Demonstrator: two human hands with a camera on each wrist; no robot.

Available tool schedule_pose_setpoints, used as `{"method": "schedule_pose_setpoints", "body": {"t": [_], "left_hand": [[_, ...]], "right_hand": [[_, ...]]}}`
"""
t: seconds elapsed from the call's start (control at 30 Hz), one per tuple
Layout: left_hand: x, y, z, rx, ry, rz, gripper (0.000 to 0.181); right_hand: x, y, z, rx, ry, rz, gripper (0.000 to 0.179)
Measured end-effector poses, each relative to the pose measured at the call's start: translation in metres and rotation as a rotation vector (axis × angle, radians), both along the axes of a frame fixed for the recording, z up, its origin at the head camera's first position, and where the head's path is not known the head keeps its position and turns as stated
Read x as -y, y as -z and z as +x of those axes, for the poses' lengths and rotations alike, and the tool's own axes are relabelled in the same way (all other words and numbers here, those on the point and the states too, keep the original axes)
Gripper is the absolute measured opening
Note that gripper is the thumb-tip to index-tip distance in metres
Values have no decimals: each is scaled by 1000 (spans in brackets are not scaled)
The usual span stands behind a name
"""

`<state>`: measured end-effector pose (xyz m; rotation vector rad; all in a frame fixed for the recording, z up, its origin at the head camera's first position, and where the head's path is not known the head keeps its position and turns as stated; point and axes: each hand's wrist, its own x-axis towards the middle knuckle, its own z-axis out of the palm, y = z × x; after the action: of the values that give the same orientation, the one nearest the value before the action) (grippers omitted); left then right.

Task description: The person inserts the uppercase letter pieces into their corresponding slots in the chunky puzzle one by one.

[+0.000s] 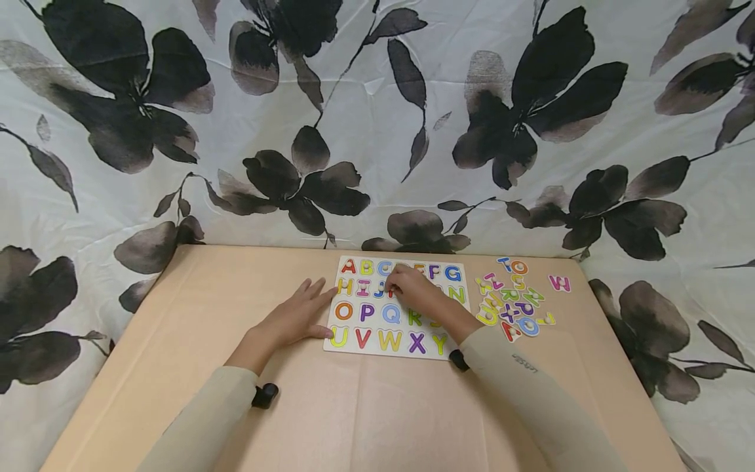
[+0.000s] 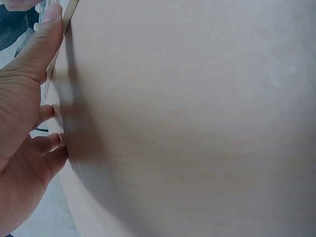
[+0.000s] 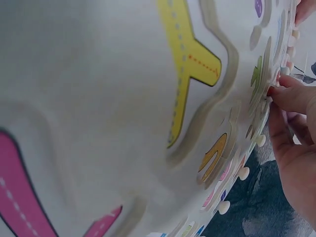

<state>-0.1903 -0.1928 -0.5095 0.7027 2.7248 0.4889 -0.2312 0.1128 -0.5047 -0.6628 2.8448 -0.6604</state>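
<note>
A white alphabet puzzle board [image 1: 386, 347] with coloured letters lies on the table. The left hand [image 1: 297, 313] rests at its left side with fingers spread; the thumb touches the board's lower left edge. In the left wrist view, the thumb [image 2: 37, 49] lies along that edge. Over the board's second row, the right hand [image 1: 419, 292] pinches a small letter piece, mostly hidden by the fingers. The right wrist view shows a bit of red at the tips of the right hand [image 3: 296, 133]. Small white knobs [image 3: 243, 173] stick up from the board's letters.
Right of the board lies a cluster of loose letter pieces [image 1: 510, 295], some overlapping. A pink W piece [image 1: 559, 283] sits apart near the table's right edge. A floral cloth [image 1: 366, 131] hangs behind the tan table [image 1: 354, 413].
</note>
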Motion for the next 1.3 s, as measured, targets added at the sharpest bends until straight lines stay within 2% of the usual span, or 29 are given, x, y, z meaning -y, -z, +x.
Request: {"method": "schedule_pose_setpoints", "body": {"t": [0.27,0.57,0.93,1.1,1.3], "left_hand": [[0,-3,3,-5,-4,0,99],[-2,-4,3,-6,-12,-4,100],[0,-3,2,-7,-10,-15,100],[-1,-2,0,-5,-4,-14,100],[-3,0,-2,1,-2,-27,102]], "right_hand": [[0,-3,2,12,10,19,22],[-31,-15,12,-26,53,-48,19],[-115,-29,34,-28,198,-59,20],[-160,-28,49,-37,255,-32,20],[-209,-25,64,-63,278,19,18]]}}
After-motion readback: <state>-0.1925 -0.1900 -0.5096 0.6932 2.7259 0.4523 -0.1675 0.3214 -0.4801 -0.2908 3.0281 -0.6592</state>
